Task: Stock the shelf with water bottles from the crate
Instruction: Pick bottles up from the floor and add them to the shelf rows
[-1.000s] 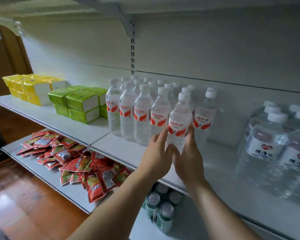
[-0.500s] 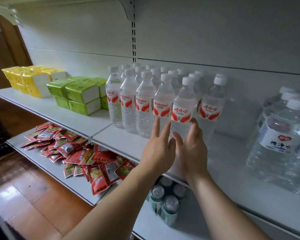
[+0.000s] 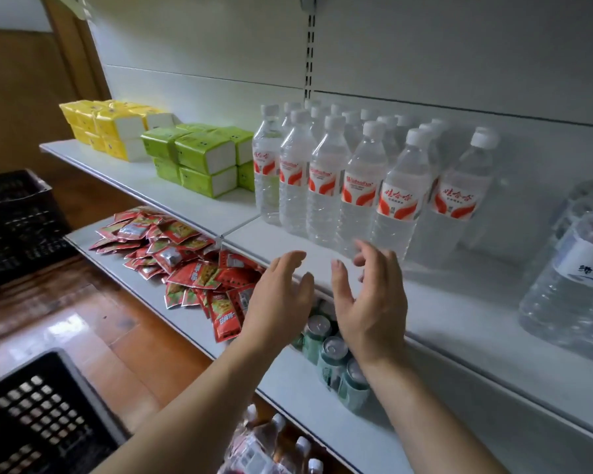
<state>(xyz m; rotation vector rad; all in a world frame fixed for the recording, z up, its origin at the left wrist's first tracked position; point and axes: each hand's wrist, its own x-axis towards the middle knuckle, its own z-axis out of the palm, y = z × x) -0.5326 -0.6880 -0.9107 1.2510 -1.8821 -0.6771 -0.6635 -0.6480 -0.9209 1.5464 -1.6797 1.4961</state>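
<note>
Several clear water bottles (image 3: 360,186) with white caps and red-orange labels stand in rows on the white shelf (image 3: 459,302). The front row's rightmost bottles (image 3: 396,200) stand upright. My left hand (image 3: 278,302) and my right hand (image 3: 370,299) hover in front of the shelf edge, just below the bottles, palms facing each other. Both hold nothing and touch no bottle, fingers relaxed. A black plastic crate (image 3: 38,412) sits at the lower left on the floor; its inside is not visible.
Green packs (image 3: 202,159) and yellow packs (image 3: 113,131) lie left of the bottles. Large water jugs (image 3: 575,282) stand at the right. Below are red sachets (image 3: 185,265), green cans (image 3: 336,360) and more bottles (image 3: 278,446). A second black crate (image 3: 14,220) stands at the left.
Both hands have let go of the front bottle and pulled back toward me, away from the shelf. The view has swung down and left, bringing the crates into sight.
</note>
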